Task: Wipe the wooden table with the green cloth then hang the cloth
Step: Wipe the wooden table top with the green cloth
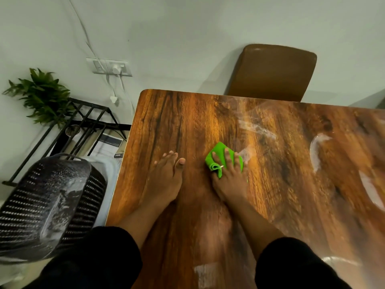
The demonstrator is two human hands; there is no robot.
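Observation:
The wooden table (281,163) fills the middle and right of the view, glossy, with pale smears towards the right. A folded bright green cloth (218,152) lies on it near the centre. My right hand (229,180) presses flat on the cloth, fingers spread over it, a ring on one finger. To the left of the cloth, my left hand (166,178) rests palm down on the bare wood, fingers together, holding nothing. Both forearms come from black sleeves at the bottom edge.
A brown chair (273,71) stands at the table's far side against the wall. To the left, off the table, are a black perforated basket (48,205), a black metal rack (83,126), a green plant (41,94) and a wall socket (112,67) with cables.

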